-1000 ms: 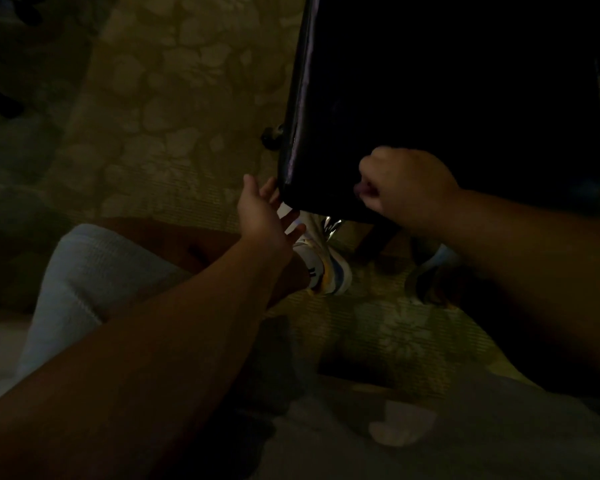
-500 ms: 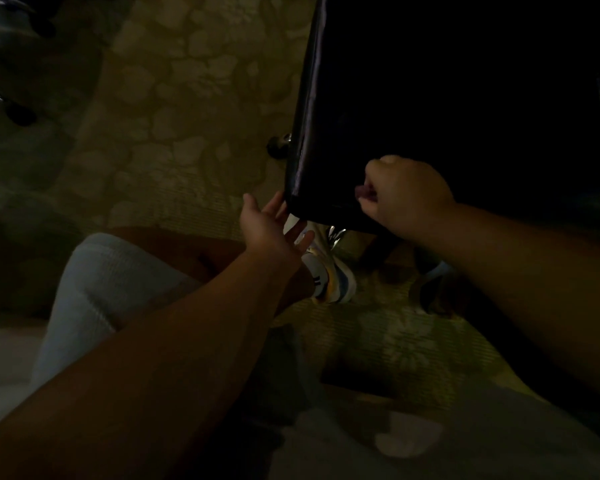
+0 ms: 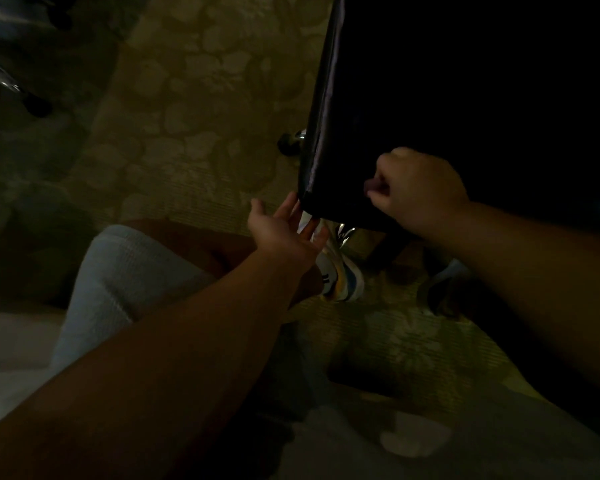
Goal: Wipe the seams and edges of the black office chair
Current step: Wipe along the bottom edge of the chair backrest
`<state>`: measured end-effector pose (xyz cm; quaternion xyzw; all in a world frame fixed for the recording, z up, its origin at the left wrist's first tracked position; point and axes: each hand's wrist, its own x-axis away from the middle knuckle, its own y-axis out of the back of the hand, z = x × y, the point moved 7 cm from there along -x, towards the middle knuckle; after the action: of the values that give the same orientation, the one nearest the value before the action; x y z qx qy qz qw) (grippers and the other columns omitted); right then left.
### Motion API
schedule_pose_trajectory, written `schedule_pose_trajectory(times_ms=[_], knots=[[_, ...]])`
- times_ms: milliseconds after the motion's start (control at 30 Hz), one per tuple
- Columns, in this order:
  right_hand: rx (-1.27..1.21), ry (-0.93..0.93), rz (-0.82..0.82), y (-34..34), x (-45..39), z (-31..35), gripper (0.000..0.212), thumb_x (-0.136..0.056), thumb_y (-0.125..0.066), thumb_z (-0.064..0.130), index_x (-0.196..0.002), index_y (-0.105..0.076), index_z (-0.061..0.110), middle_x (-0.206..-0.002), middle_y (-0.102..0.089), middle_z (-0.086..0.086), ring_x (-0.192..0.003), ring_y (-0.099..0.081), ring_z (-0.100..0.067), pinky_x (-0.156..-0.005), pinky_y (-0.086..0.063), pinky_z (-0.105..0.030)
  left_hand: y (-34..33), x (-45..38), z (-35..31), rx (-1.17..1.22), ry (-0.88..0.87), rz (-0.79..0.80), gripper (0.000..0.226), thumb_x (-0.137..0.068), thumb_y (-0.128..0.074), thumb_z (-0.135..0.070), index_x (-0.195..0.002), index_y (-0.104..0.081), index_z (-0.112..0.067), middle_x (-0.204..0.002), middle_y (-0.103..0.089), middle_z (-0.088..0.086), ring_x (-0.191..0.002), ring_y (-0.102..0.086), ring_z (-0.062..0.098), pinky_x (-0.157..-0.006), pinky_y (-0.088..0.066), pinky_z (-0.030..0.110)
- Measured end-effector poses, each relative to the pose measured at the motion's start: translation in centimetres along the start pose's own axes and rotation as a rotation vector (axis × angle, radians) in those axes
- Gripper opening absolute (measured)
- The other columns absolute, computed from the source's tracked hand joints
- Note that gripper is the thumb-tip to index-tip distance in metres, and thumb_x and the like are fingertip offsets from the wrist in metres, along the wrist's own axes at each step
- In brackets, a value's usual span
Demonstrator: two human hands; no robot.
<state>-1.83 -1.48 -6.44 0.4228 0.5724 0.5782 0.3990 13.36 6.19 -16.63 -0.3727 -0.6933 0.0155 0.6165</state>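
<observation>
Chair: black office chair, its near edge under both hands.
Right hand: fist curled on that edge; cloth unseen.
Left hand: open, fingers at the corner.
Change: hardly any; wiping continues here.

A dimly lit room with a patterned yellow-green carpet covering the floor. At far left, the chrome leg and dark caster of another chair.
</observation>
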Motion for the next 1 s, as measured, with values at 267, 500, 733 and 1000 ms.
schedule_pose_trajectory(times_ms=[267, 500, 733, 1000], knots=[[0.03, 0.127, 0.082, -0.9, 0.6, 2.1, 0.022, -0.094, -0.06, 0.035, -0.104, -0.057, 0.015, -0.107, -0.057, -0.007, -0.095, -0.059, -0.026, -0.066, -0.033, -0.03, 0.3, -0.3, 0.1, -0.024, -0.027, 0.011, 0.072, -0.099, -0.025, -0.069, -0.138, -0.06, -0.02, -0.141, -0.058, 0.005, -0.129, -0.05, 0.034, -0.111, -0.037, 0.054], [0.047, 0.235, 0.13, -1.7, 0.9, 3.5, 0.021, -0.094, -0.061, 0.032, -0.106, -0.056, 0.015, -0.106, -0.055, -0.007, -0.095, -0.058, -0.025, -0.066, -0.035, -0.031, 0.2, -0.6, 0.2, -0.053, -0.052, 0.015, 0.07, -0.099, -0.026, -0.069, -0.136, -0.062, -0.021, -0.142, -0.058, 0.004, -0.131, -0.049, 0.034, -0.109, -0.038, 0.055], [0.005, 0.167, 0.074, -1.4, 0.7, 3.1, 0.022, -0.093, -0.063, 0.032, -0.105, -0.057, 0.014, -0.104, -0.056, -0.008, -0.093, -0.059, -0.026, -0.065, -0.032, -0.03, 0.3, -0.7, 0.2, -0.108, -0.072, 0.031, 0.067, -0.1, -0.026, -0.068, -0.136, -0.061, -0.023, -0.146, -0.055, 0.004, -0.132, -0.05, 0.033, -0.11, -0.037, 0.057], [-0.1, 0.029, 0.022, -1.1, 0.7, 2.7, 0.021, -0.092, -0.063, 0.033, -0.101, -0.057, 0.014, -0.103, -0.055, -0.007, -0.09, -0.057, -0.025, -0.064, -0.034, -0.031, 0.4, -0.3, 1.1, -0.113, -0.049, 0.038, 0.064, -0.1, -0.029, -0.066, -0.134, -0.062, -0.022, -0.14, -0.059, 0.004, -0.127, -0.054, 0.03, -0.108, -0.04, 0.055]])
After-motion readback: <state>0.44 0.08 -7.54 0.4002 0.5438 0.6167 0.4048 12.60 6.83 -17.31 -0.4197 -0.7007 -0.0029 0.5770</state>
